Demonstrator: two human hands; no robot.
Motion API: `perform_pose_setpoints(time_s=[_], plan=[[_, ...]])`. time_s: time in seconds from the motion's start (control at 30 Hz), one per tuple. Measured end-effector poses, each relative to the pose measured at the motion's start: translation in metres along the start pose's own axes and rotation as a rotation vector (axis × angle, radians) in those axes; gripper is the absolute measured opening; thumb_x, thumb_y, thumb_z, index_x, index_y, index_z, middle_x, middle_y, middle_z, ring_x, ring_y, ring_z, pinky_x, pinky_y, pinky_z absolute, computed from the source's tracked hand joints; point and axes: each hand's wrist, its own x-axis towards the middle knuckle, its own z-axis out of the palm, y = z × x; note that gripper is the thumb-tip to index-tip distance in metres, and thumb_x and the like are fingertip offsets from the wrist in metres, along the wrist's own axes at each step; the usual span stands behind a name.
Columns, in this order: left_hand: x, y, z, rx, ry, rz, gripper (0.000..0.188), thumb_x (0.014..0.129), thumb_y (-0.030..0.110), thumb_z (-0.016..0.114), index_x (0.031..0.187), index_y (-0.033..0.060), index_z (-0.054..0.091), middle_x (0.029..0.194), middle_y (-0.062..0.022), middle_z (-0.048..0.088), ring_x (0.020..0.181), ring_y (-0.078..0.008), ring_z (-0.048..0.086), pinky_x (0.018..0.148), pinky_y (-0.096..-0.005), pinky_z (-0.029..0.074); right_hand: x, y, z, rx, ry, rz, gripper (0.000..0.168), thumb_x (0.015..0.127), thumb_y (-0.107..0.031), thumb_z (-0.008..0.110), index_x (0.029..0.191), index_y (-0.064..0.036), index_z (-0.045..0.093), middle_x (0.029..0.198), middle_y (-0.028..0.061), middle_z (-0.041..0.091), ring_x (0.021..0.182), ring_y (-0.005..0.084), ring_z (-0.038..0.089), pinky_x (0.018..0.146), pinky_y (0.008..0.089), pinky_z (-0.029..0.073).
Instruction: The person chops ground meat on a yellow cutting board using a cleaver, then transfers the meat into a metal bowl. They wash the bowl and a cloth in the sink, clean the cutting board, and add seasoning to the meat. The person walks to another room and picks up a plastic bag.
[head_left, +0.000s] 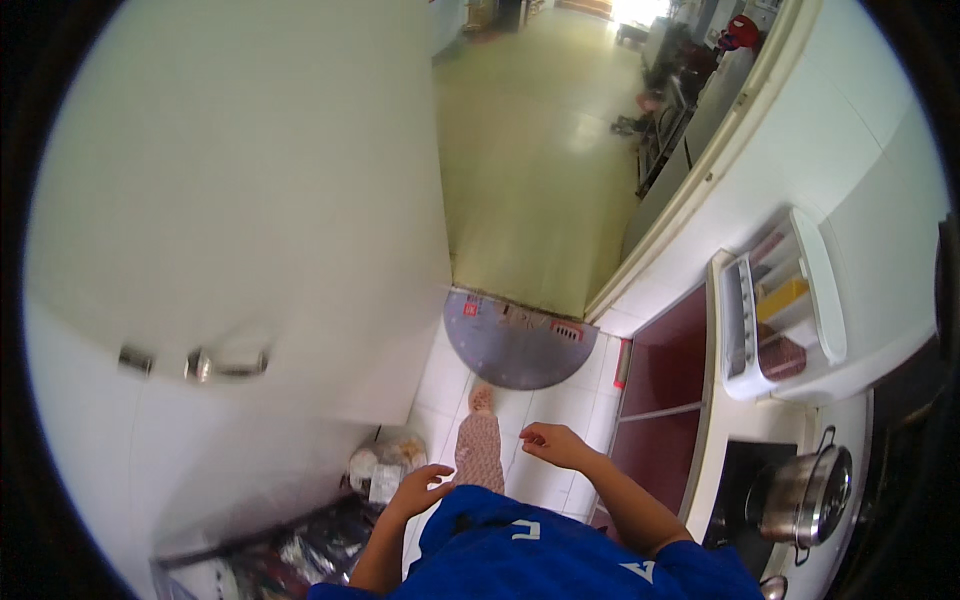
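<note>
Both of my hands hang empty in front of the blue shirt (517, 551). My left hand (418, 491) is at my waist, its thumb apart from the fingers, near a clear plastic bag (405, 454) with things in it. Over the white floor tiles (514, 461) is my right hand (556, 445), its fingers loosely bent and touching nothing. Between the hands a patterned trouser leg (478, 450) reaches forward to a pink slipper (481, 397). Just beyond the slipper lies a grey half-round doormat (517, 345) at the doorway.
A white door (247, 187) with a metal handle (225, 364) stands open on the left. To the right, a steel pot (799, 495) sits on a black cooktop (739, 469), beside a white storage box (821, 292). Dark plastic bags (307, 555) lie lower left. A greenish floor (536, 165) extends past the doorway.
</note>
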Motion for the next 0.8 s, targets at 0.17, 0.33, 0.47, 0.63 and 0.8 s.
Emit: perform_pose_setpoints(time_s=[0.17, 0.33, 0.47, 0.63, 0.8], plan=[[0.206, 0.098, -0.073, 0.139, -0.066, 0.112, 0.040, 0.083, 0.029, 0.066, 0.113, 0.0034, 0.061, 0.111, -0.0129, 0.063, 0.100, -0.0250, 0.061, 0.088, -0.0363, 0.048, 0.102, -0.011, -0.125, -0.070, 0.057, 0.125, 0.031, 0.087, -0.027, 0.062, 0.107, -0.004, 0.061, 0.096, 0.0130, 0.067, 0.086, 0.0233, 0.065, 0.077, 0.0330, 0.051], [0.376, 0.218, -0.142, 0.051, -0.102, 0.302, 0.037, 0.083, 0.030, 0.063, 0.110, 0.0043, 0.063, 0.107, -0.0140, 0.064, 0.093, -0.0259, 0.063, 0.085, -0.0340, 0.049, 0.202, -0.018, -0.233, 0.090, 0.177, 0.162, 0.032, 0.087, -0.028, 0.061, 0.109, -0.004, 0.061, 0.099, 0.0138, 0.067, 0.093, 0.0245, 0.065, 0.082, 0.0335, 0.051], [0.517, 0.311, -0.195, 0.226, -0.162, 0.358, 0.038, 0.085, 0.029, 0.065, 0.114, 0.0064, 0.061, 0.112, -0.0126, 0.062, 0.100, -0.0251, 0.061, 0.089, -0.0361, 0.048, 0.301, 0.027, -0.306, 0.060, 0.144, 0.249, 0.031, 0.087, -0.027, 0.063, 0.107, -0.003, 0.061, 0.099, 0.0136, 0.067, 0.092, 0.0236, 0.065, 0.081, 0.0328, 0.051], [0.683, 0.406, -0.255, 0.219, 0.013, 0.483, 0.035, 0.081, 0.025, 0.064, 0.111, 0.0081, 0.062, 0.108, -0.0127, 0.063, 0.094, -0.0254, 0.061, 0.083, -0.0363, 0.049, 0.447, 0.059, -0.441, 0.090, 0.111, 0.188, 0.033, 0.086, -0.024, 0.066, 0.108, -0.001, 0.062, 0.095, 0.0114, 0.067, 0.084, 0.0178, 0.065, 0.076, 0.0308, 0.052], [0.841, 0.430, -0.339, 0.045, 0.265, 0.338, 0.036, 0.080, 0.027, 0.065, 0.110, 0.0074, 0.062, 0.106, -0.0109, 0.064, 0.093, -0.0221, 0.061, 0.080, -0.0335, 0.049, 0.638, 0.026, -0.594, 0.098, 0.208, 0.053, 0.028, 0.087, -0.024, 0.064, 0.104, -0.002, 0.063, 0.094, 0.0144, 0.068, 0.085, 0.0225, 0.066, 0.077, 0.0327, 0.052]])
